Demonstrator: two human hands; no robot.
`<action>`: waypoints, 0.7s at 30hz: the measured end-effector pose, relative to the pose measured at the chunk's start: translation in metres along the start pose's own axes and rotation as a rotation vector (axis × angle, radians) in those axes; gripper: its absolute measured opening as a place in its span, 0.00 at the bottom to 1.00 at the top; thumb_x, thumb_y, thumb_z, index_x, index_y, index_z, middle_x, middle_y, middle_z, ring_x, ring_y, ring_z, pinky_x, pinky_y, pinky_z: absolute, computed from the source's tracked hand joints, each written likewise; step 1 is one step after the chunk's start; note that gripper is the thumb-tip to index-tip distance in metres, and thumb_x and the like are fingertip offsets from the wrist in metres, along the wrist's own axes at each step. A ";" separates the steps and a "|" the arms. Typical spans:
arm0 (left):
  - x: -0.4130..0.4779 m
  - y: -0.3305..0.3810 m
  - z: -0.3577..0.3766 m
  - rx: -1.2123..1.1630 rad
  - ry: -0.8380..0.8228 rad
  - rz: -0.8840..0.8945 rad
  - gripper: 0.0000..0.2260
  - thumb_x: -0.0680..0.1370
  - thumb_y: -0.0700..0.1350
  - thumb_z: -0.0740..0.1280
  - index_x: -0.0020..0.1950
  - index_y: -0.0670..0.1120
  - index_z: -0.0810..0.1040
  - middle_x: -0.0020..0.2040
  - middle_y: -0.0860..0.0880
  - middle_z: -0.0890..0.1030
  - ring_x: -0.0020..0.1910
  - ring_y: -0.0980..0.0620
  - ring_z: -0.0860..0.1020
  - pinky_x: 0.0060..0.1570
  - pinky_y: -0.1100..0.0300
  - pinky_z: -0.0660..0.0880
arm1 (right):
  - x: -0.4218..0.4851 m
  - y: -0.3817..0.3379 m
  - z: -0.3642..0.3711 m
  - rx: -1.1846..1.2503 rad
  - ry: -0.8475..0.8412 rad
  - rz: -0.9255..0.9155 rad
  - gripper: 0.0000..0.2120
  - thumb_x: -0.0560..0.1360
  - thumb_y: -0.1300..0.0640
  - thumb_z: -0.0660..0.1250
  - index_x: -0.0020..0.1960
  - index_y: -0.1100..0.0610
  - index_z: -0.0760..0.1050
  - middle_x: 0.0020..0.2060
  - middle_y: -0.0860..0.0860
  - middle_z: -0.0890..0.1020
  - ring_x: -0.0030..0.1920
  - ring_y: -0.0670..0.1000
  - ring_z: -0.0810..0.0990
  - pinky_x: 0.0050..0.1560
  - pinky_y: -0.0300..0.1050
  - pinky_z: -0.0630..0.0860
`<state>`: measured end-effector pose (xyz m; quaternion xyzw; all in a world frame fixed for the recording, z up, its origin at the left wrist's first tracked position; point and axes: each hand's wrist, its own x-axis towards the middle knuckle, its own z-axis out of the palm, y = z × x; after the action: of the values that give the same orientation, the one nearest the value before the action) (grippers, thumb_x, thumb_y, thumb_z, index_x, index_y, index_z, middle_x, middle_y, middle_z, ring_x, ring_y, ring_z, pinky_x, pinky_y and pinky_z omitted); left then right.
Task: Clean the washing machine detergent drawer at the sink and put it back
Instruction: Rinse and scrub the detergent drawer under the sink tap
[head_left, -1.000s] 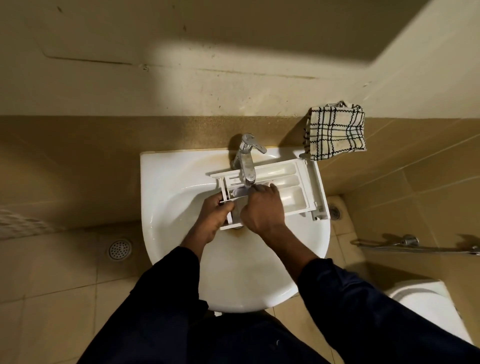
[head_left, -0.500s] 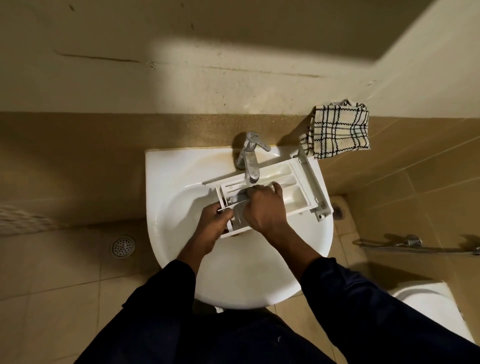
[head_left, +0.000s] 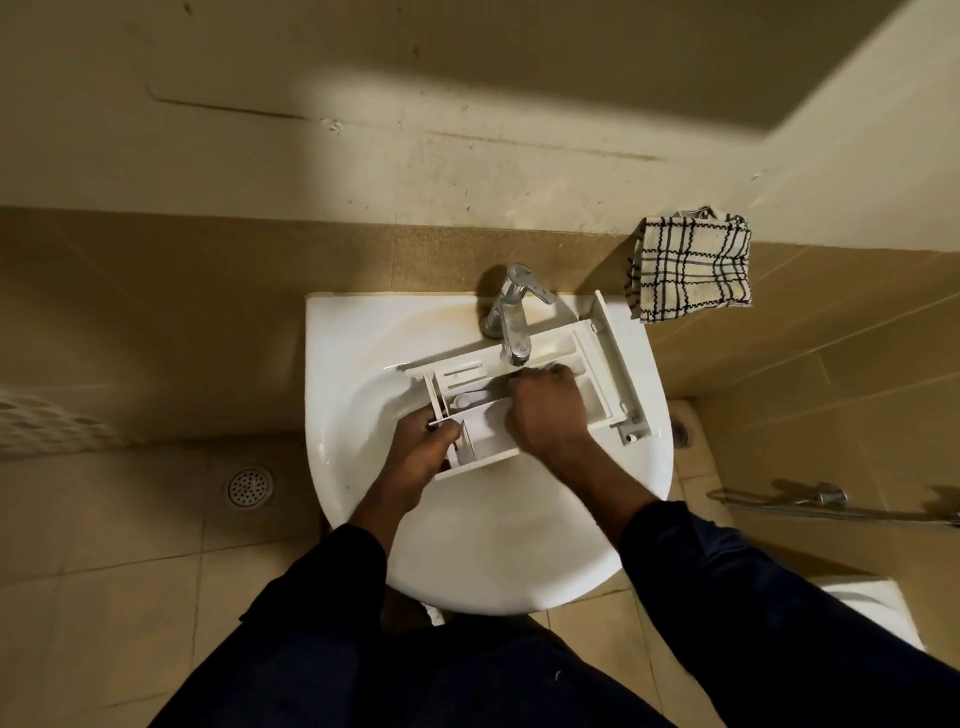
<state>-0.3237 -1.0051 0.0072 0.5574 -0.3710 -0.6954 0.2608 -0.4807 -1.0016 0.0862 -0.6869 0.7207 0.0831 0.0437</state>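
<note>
The white detergent drawer (head_left: 602, 397) lies across the white sink (head_left: 493, 551), under the spout of the chrome faucet (head_left: 511, 322), with its front panel at the right by the rim. My left hand (head_left: 421, 449) grips the drawer's left end, thumb over the edge. My right hand (head_left: 548, 410) sits on the middle of the drawer, its fingers curled down into a compartment just below the spout. Whether those fingers hold anything is hidden.
A checked cloth (head_left: 691, 265) hangs on the wall right of the faucet. A floor drain (head_left: 250, 487) lies to the left of the sink. At the right are a spray hose (head_left: 826, 496) on the tiled wall and a toilet's edge (head_left: 872, 608).
The drawer's right end has swung back toward the wall. My right hand has shifted slightly inside the drawer, while my left hand keeps its grip on the left end.
</note>
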 end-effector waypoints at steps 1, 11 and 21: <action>0.000 0.000 -0.003 0.007 0.006 0.000 0.12 0.67 0.44 0.64 0.47 0.43 0.82 0.38 0.44 0.77 0.38 0.47 0.74 0.40 0.49 0.75 | 0.002 0.007 -0.004 -0.045 -0.003 0.064 0.16 0.67 0.60 0.59 0.48 0.55 0.82 0.45 0.56 0.84 0.47 0.58 0.81 0.61 0.49 0.66; 0.000 0.000 0.000 -0.019 -0.062 0.026 0.12 0.69 0.43 0.63 0.49 0.42 0.82 0.39 0.43 0.79 0.39 0.45 0.78 0.46 0.34 0.78 | -0.006 -0.025 0.014 0.077 0.057 -0.032 0.19 0.62 0.59 0.58 0.46 0.59 0.83 0.40 0.59 0.84 0.42 0.61 0.81 0.56 0.53 0.72; 0.017 0.020 -0.012 0.100 -0.034 0.071 0.10 0.74 0.35 0.63 0.46 0.46 0.82 0.37 0.45 0.76 0.38 0.48 0.74 0.40 0.54 0.75 | -0.003 -0.011 0.023 0.010 0.032 0.075 0.22 0.64 0.59 0.63 0.58 0.57 0.79 0.52 0.57 0.82 0.55 0.61 0.78 0.68 0.56 0.63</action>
<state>-0.3170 -1.0326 0.0118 0.5442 -0.4292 -0.6759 0.2506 -0.4704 -0.9953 0.0632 -0.6602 0.7471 0.0703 0.0322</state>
